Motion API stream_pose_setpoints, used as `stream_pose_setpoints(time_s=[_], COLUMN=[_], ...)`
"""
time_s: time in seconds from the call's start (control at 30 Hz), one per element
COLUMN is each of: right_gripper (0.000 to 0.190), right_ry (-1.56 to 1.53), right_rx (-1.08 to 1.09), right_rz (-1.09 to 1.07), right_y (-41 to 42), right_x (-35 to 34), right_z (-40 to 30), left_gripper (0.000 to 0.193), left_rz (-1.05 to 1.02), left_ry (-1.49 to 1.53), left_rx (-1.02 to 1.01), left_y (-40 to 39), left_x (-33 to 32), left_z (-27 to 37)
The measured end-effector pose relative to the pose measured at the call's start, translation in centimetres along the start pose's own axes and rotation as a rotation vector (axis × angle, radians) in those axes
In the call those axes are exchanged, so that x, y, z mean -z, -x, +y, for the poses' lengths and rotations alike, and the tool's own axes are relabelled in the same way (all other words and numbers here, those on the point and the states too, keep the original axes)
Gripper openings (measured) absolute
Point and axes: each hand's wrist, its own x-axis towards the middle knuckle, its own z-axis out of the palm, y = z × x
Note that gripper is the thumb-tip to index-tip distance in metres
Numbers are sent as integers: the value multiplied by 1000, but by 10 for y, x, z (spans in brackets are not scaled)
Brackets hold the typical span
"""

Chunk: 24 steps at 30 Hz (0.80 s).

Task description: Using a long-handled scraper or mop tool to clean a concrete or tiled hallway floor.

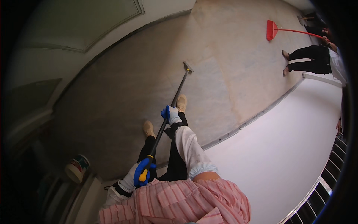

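A long-handled floor scraper (181,84) with a black shaft runs diagonally away from my body. Its flat grey head (188,67), joined to the shaft by a yellow collar, rests on the bare grey floor (125,84). My left hand (142,171), in a white and blue work glove, grips the rear end near a yellow part of the handle. Farther down the shaft, my right hand (170,113) is closed around it in a matching glove. My two beige shoes (181,103) stand either side of the shaft.
A white wall (268,140) rises on the right, and another wall (159,16) curves along the left. At lower left is a bucket (77,168). A person (310,60) at upper right holds a red broom (271,30). A dark railing (321,193) borders the lower right.
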Motion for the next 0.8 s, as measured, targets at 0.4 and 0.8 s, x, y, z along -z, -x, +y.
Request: stream_pose_setpoints(time_s=[0.4, 0.8], right_gripper=[29, 28], right_ry=[649, 521], right_rx=[205, 192], right_rz=[580, 458], right_y=[-12, -14], right_x=[15, -14], right_z=[119, 102], left_gripper=[42, 35], left_rz=[171, 49], left_ry=[17, 295], left_rx=[53, -31], left_y=[6, -11], left_x=[115, 146], left_z=[-69, -108])
